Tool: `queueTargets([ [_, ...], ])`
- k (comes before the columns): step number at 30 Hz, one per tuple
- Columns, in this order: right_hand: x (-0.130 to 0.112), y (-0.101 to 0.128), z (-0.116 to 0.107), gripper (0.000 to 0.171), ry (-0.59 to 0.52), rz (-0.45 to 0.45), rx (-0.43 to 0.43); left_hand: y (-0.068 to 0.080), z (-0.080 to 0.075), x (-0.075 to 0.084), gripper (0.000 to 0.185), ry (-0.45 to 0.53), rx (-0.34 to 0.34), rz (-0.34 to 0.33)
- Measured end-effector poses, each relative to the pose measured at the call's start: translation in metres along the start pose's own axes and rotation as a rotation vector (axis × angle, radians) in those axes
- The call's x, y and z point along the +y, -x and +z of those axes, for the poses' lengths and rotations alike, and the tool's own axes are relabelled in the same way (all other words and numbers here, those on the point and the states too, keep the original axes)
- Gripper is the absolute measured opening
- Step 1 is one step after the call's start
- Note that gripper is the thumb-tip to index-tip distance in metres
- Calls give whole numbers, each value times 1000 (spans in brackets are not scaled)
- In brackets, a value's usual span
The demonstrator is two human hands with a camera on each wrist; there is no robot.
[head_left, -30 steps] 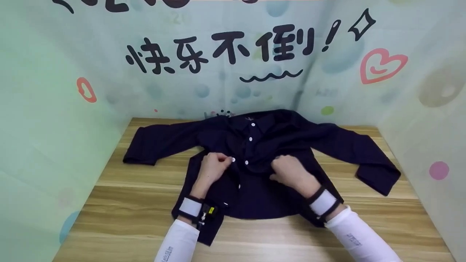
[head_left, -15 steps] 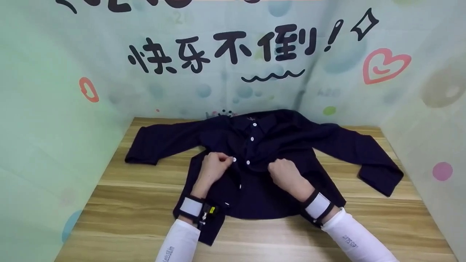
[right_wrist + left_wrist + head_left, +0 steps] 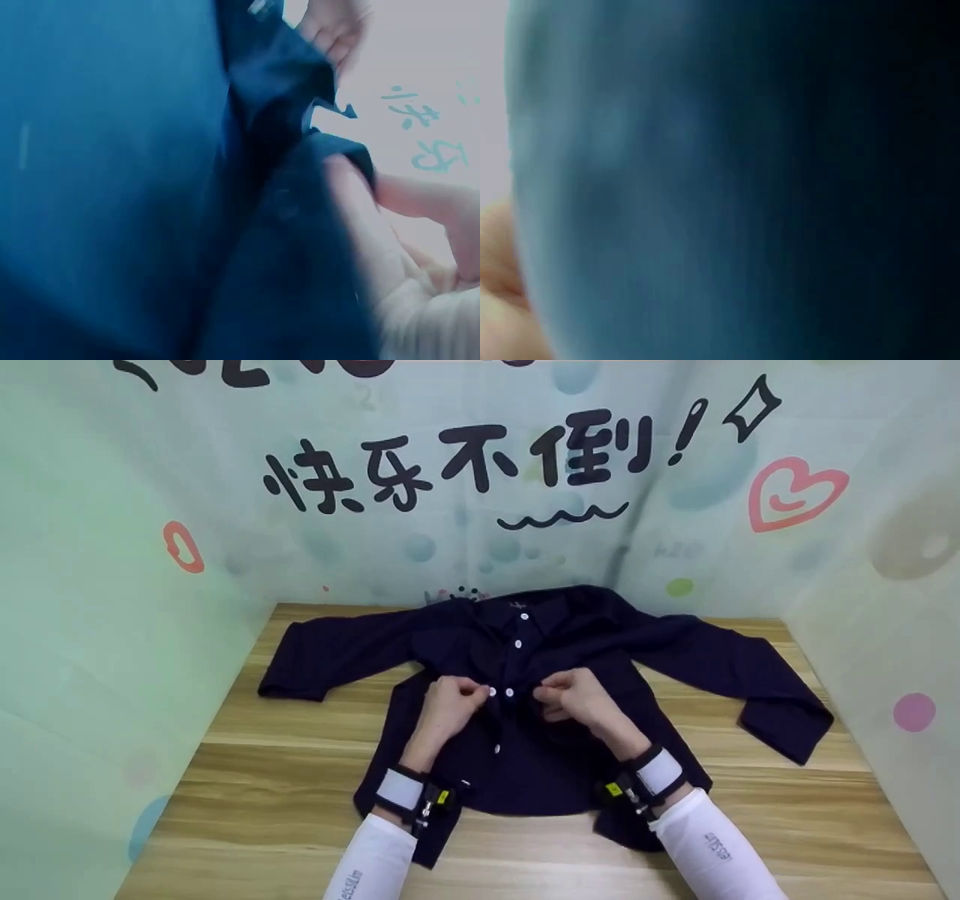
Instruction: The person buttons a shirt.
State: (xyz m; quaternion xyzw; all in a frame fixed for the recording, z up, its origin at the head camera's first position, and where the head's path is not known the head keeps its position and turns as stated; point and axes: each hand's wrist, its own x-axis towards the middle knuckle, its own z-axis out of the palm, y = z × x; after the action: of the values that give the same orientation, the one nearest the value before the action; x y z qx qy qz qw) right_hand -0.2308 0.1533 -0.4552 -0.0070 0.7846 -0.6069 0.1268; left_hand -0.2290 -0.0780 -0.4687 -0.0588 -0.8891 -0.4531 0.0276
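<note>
A dark navy shirt [image 3: 544, 780] with white buttons lies spread on the wooden table, collar at the far side. My left hand [image 3: 448, 705] pinches the fabric of one front panel beside a white button [image 3: 492, 691]. A short way to the right, my right hand [image 3: 581, 701] pinches the other front panel between thumb and fingers. Another white button [image 3: 510, 692] sits between the hands. In the right wrist view, the thumb and fingers [image 3: 352, 195] grip a fold of dark cloth [image 3: 285, 247]. Blurred dark cloth [image 3: 675, 187] fills most of the left wrist view, hiding the fingertips.
The sleeves stretch out to the left [image 3: 337, 649] and right [image 3: 712, 656] across the wooden table [image 3: 247, 780]. Printed curtains [image 3: 375, 532] stand along the back and both sides of the table. Each wrist wears a strapped camera.
My right hand has turned and shifted slightly left, its thumb and fingers now pinching the cloth. My left hand, with its button, has edged a little to the right.
</note>
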Motion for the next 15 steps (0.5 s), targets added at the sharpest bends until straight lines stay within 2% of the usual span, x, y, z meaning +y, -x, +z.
queueTargets([
  [3,1,-4,6,24,-220,44,76,2,4,3,17,-1,-18,21],
  [6,2,-6,10,23,-295,63,102,3,8,5,17,-3,-39,43],
  [15,6,0,14,18,-100,1,-8,4,16,8,18,40,-40,64],
])
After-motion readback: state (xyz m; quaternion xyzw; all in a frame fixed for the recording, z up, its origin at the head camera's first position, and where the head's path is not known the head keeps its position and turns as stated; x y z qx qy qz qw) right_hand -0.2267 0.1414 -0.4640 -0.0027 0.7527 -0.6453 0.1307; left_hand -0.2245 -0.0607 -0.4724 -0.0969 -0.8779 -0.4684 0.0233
